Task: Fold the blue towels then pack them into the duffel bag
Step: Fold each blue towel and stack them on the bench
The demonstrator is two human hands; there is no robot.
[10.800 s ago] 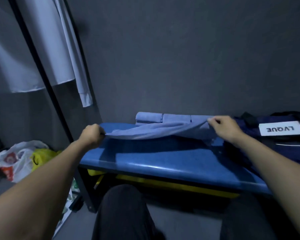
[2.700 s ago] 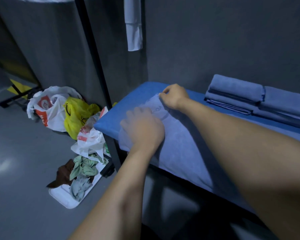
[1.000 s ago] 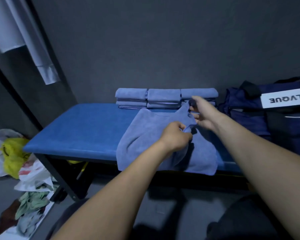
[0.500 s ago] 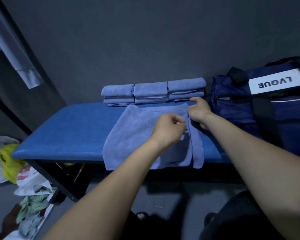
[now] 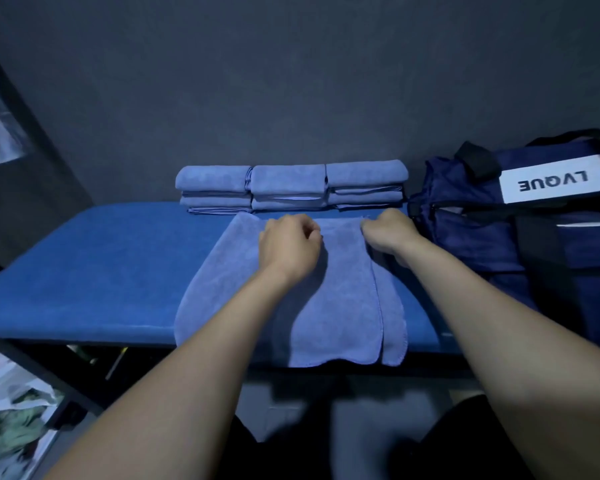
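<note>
A blue towel point(image 5: 340, 299), folded over once, lies flat on the blue padded bench point(image 5: 94, 271), and its near end hangs over the front edge. My left hand point(image 5: 288, 245) rests on the towel's far part with its fingers curled. My right hand point(image 5: 387, 232) pinches the towel's far right corner. Behind them, folded blue towels point(image 5: 291, 187) stand in three short stacks against the wall. The navy duffel bag point(image 5: 520, 233) with a white label sits on the bench's right end, close to my right hand.
A dark grey wall runs right behind the bench. Plastic bags and crumpled cloths point(image 5: 11, 420) lie on the floor at the lower left, beside the bench's black leg point(image 5: 42, 379). My knees are under the front edge.
The towel has been laid flat and smoothed on the bench. Both hands moved to its far edge, the left hand further left, and the view dropped closer.
</note>
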